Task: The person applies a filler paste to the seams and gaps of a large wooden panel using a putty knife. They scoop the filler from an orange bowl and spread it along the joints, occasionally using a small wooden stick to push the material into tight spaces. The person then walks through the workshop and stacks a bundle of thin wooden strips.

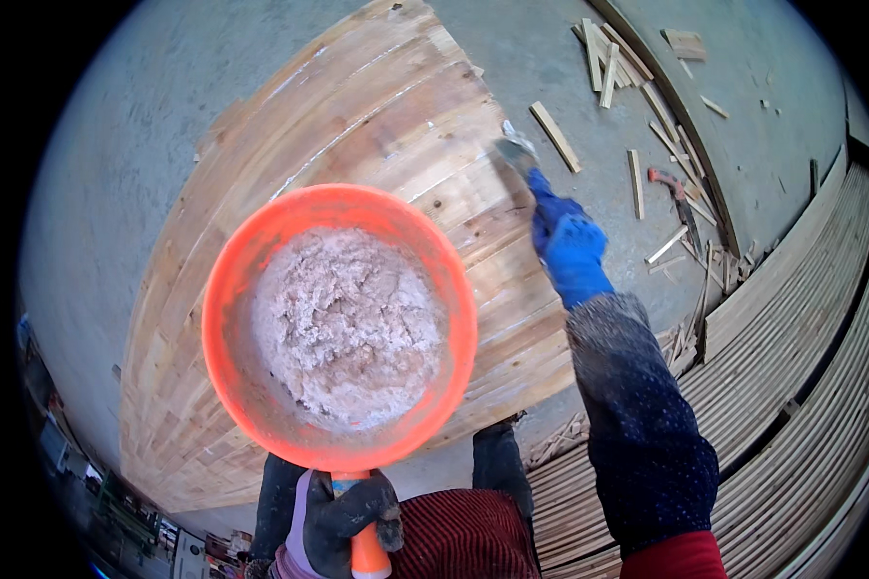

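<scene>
- A floor (135, 125) of grey concrete is filling the upper part of the view, bending toward the rim
- A large panel (377, 106) of pale wooden strips is lying flat on that floor, running from the top centre down to the lower left, under the scoop and the right hand
- Stacks of planks (801, 367) are lying in long rows along the right side, near the person's right arm
- An orange scoop (251, 289), round and deep, is hovering over the panel at the centre of the view, nearly full of pale, lumpy putty (343, 323)
- The right sleeve (647, 434), dark and speckled with dust, is reaching up from the lower edge toward the panel
- The left hand (343, 516), in a dark glove, is gripping the scoop's orange handle at the bottom edge, fingers wrapped fully around it
- The right hand (570, 246), in a blue glove, is closing its fingers around a scraper (517, 150) whose blade is touching the panel's right edge
- Loose wood offcuts (613, 63) are lying scattered on the floor at the upper right, well apart from both hands
- A small tool (671, 188) with a reddish handle is lying among the offcuts to the right of the blue glove; its kind is too small to tell
</scene>
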A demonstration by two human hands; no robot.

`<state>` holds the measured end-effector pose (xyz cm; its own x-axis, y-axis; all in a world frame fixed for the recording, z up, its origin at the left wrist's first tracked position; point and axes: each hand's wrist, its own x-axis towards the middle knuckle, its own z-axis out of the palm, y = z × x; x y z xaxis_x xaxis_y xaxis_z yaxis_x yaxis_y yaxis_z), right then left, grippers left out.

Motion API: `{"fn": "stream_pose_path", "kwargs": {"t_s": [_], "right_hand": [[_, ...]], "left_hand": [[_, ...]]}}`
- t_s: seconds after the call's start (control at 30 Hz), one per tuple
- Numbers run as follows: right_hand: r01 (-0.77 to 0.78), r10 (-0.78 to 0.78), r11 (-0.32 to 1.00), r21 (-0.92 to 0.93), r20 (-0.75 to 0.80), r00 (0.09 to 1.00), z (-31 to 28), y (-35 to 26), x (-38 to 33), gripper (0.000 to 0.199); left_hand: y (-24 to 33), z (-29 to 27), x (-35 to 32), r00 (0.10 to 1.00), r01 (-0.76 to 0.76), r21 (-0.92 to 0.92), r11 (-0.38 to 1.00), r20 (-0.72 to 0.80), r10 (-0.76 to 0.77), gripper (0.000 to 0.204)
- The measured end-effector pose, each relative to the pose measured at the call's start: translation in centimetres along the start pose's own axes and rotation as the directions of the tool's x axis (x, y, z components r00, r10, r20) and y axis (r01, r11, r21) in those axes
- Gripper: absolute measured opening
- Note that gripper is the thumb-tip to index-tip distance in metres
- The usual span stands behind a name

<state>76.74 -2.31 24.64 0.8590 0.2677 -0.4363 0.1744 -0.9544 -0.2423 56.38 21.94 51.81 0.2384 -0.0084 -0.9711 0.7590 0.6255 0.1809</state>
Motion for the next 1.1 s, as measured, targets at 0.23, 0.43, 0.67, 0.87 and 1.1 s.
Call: {"fn": "stream_pose_path", "kwargs": {"t_s": [0.23,0.43,0.67,0.87,1.1], "right_hand": [[-0.097,0.131,0.972,-0.214,0.150,0.980,-0.8,-0.6,0.1,0.053],[0.057,-0.036,0.982,-0.178,0.121,0.992,-8.0,-3.3,4.3,0.052],[0.095,-0.009,0.935,-0.342,0.246,0.969,-6.4,-2.5,2.9,0.043],[0.008,0.077,0.952,-0.306,0.263,0.962,-8.1,-3.1,3.3,0.032],[0.087,-0.017,0.941,-0.328,0.211,0.977,-10.7,-3.3,5.2,0.027]], "left_hand": [[0.2,-0.3,-0.4,0.997,-0.021,-0.056,0.998,0.076,0.025,0.029],[0.2,-0.2,-1.0,0.995,-0.015,-0.058,0.998,0.096,0.021,0.028],[0.9,0.0,-1.6,0.993,-0.013,-0.116,0.993,0.116,0.027,0.028],[1.0,0.1,-2.3,0.993,-0.011,-0.078,0.997,0.117,0.020,0.025],[1.1,0.2,-2.5,0.990,-0.004,-0.143,0.990,0.139,0.025,0.022]]}}
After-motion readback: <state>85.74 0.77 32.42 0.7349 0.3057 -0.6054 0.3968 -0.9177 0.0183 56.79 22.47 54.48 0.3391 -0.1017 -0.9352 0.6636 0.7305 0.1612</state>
